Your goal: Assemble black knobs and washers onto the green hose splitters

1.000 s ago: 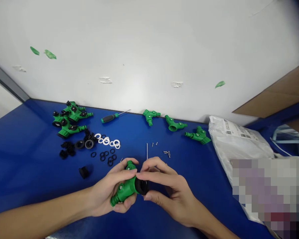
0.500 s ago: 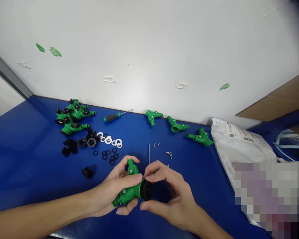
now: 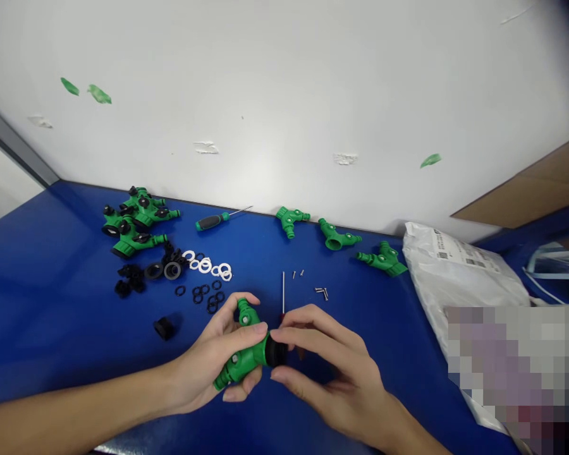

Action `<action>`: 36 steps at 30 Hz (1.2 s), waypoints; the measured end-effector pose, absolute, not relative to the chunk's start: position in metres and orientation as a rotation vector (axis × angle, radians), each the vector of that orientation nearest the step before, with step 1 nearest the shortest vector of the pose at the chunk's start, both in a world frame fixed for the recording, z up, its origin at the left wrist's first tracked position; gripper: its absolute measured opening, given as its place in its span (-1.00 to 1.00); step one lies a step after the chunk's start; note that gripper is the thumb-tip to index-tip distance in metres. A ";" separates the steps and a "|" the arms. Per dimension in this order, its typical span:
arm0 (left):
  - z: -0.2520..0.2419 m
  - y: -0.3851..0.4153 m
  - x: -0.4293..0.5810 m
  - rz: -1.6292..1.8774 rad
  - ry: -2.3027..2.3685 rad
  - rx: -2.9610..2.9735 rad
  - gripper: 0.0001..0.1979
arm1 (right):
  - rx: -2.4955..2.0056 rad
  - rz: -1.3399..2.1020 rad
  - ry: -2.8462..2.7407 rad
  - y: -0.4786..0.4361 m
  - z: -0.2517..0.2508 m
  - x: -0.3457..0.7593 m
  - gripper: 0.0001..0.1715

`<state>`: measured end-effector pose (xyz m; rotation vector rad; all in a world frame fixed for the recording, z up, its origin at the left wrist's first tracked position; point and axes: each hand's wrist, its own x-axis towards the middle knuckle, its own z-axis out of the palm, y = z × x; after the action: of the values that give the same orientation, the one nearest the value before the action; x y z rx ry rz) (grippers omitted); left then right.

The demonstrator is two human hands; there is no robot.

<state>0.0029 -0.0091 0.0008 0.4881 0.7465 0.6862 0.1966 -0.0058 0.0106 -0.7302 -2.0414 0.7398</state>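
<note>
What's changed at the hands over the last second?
The right hand has shifted slightly on the black round end of the green plastic hose splitter, its fingers still on it. The left hand keeps hold of the splitter. The white washers and green-handled screwdriver stayed put.

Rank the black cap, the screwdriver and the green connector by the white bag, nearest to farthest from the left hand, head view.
1. Black cap, left of the left hand
2. Screwdriver, far bench edge
3. Green connector, far right, by the white bag
</note>
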 end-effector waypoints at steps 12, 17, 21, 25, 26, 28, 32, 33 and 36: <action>0.005 -0.010 0.006 0.720 0.801 0.503 -0.50 | -0.731 0.783 -2.029 -0.003 0.016 0.206 -0.57; 0.005 -0.010 0.006 0.749 0.809 0.512 -0.56 | -0.744 0.726 -2.095 0.000 0.018 0.203 -0.72; 0.007 -0.010 0.004 0.775 0.831 0.503 -0.59 | -0.785 0.664 -2.064 0.003 0.016 0.204 -0.93; 0.007 -0.008 0.003 0.775 0.840 0.518 -0.62 | -0.778 0.697 -2.086 0.001 0.016 0.206 -0.55; 0.007 -0.008 0.003 0.770 0.837 0.521 -0.63 | -0.747 0.728 -2.116 0.000 0.016 0.206 -0.46; 0.007 -0.008 0.003 0.762 0.829 0.522 -0.63 | -0.691 0.779 -2.160 -0.001 0.015 0.205 -0.40; 0.007 -0.009 0.003 0.747 0.818 0.537 -0.62 | -0.732 0.766 -2.120 0.000 0.013 0.202 -0.54; 0.007 -0.010 0.003 0.745 0.815 0.543 -0.61 | -0.741 0.752 -2.105 0.000 0.013 0.202 -0.58; 0.006 -0.009 0.002 0.751 0.809 0.550 -0.60 | -0.742 0.709 -2.086 0.002 0.014 0.202 -0.71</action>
<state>0.0018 -0.0094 0.0058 0.5500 0.8088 0.7512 0.2025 0.0022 0.0140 -0.7423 -2.0860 0.7086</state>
